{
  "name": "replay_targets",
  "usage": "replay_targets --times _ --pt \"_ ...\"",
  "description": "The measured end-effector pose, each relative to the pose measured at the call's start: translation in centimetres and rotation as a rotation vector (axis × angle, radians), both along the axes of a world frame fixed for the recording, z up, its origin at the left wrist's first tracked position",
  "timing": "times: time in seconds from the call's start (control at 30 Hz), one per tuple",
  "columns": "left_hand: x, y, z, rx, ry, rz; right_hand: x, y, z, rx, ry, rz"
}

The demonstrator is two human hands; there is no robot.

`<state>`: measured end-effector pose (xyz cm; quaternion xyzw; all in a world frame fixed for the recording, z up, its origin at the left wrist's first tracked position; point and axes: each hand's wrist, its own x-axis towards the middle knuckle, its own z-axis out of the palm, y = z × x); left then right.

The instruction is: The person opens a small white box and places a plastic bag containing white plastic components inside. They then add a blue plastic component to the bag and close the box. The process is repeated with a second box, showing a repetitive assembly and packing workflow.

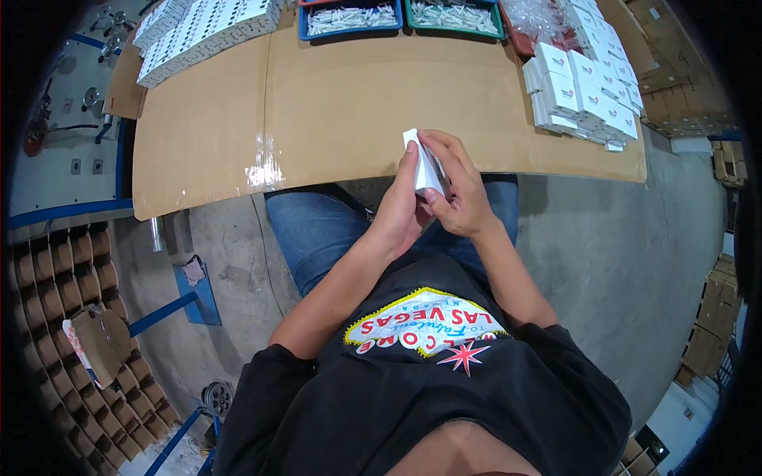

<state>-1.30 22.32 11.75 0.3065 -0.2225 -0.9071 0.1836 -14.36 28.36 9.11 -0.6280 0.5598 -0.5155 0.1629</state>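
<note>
Here, a cardboard tabletop (333,119) (over grey floor (587,238)) backs a white carton (427,170).

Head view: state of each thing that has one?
White box, held; open or shut unclear
Left hand, closed on white box
Right hand, closed on white box
Blue tray, filled with small white items
Green tray, filled likewise
Right boxes, stacked
Left boxes, side by side
Cardboard sheet, flat
</note>
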Motion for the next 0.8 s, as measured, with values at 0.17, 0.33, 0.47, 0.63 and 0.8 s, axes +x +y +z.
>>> replay_targets --times 0.17,0.33,0.47,0.63,0.8 --pt "0.1 0.6 -0.1 -0.036 -0.032 0.043 0.6 -0.4 -0.4 -0.107 0.021 -0.024" --pt "0.2 0.7 0.0 -0.007 -0.034 0.088 0.5 -0.6 -1.2 -0.122 0.042 -0.018" --pt "0.3 1.0 0.2 -0.016 -0.026 0.124 0.8 -0.7 -1.6 -0.15 0.068 -0.037" --pt "0.2 1.1 -0.5 -0.014 -0.03 0.183 1.2 -0.8 -2.1 -0.189 0.189 -0.051" --pt "-0.1 1.3 -1.5 -0.082 -0.092 0.219 1.8 -0.6 -3.2 -0.178 0.201 -0.089"
